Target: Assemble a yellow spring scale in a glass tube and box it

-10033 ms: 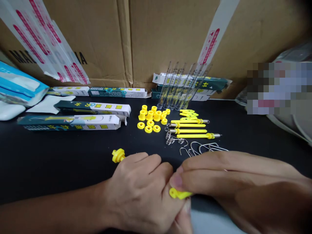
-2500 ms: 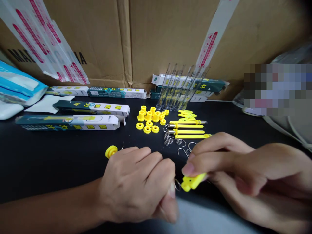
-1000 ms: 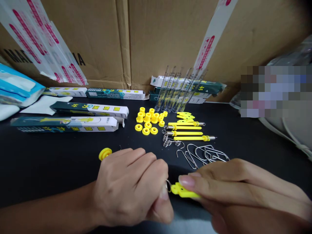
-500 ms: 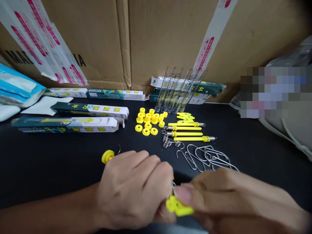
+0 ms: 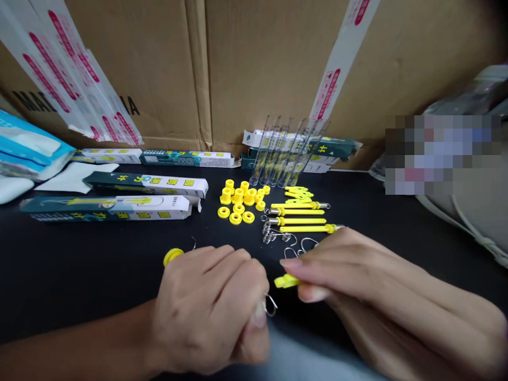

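My left hand [image 5: 210, 312] is closed in a fist around a spring scale piece, mostly hidden by the fingers. Its bent wire loop [image 5: 271, 305] sticks out beside the thumb, and a round yellow cap [image 5: 173, 257] with a thin hook shows past the other side of the fist. To the right, my right hand [image 5: 357, 275] pinches a small yellow plastic clip [image 5: 286, 281] between thumb and fingers, apart from the wire loop. Metal hooks [image 5: 291, 252] lie partly covered behind my right hand. Just beyond them are yellow rods [image 5: 304, 221] with metal springs.
Yellow caps and rings [image 5: 238, 203] are grouped mid-table, with yellow clips [image 5: 298, 193] to their right. Clear tubes [image 5: 273, 159] stand upright behind. Printed boxes [image 5: 107, 208] lie at left, near a blue packet [image 5: 32, 145]. A large carton [image 5: 254, 63] walls off the back.
My right hand has moved up and away from the left fist, carrying the yellow clip off the wire loop. It now covers more of the metal hooks. The left fist stays nearly in place.
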`<state>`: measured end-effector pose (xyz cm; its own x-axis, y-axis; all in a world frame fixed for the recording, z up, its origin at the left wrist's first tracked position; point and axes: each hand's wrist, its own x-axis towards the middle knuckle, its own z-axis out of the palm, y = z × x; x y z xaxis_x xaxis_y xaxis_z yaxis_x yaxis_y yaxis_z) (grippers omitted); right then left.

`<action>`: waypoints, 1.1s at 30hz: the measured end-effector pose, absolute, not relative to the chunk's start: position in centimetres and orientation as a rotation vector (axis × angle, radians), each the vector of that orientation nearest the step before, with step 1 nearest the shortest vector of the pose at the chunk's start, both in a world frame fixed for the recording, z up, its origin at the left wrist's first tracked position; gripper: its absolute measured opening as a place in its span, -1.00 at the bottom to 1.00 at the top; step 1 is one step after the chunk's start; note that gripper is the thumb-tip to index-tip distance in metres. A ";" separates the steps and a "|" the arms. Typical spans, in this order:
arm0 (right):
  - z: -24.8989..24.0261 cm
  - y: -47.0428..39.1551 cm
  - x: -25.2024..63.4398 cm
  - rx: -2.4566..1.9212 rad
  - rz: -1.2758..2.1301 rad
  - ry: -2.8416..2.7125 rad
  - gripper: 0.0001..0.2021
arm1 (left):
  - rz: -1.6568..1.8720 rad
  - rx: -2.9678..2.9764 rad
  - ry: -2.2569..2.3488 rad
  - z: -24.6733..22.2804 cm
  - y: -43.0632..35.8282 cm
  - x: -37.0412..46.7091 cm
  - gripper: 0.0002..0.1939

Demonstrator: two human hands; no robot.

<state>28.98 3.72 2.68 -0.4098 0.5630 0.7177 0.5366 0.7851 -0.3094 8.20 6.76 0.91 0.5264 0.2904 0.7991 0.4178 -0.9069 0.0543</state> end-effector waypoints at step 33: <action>2.0 2.9 26.8 -0.817 0.191 -1.776 -0.92 | -1.187 -2.601 -0.655 1.2 6.7 7.9 -0.73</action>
<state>26.83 2.89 1.99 -0.1444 0.6099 0.7792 0.4306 0.7477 -0.5055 7.89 6.67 1.20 0.5774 0.3084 0.7560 0.4755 -0.8797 -0.0044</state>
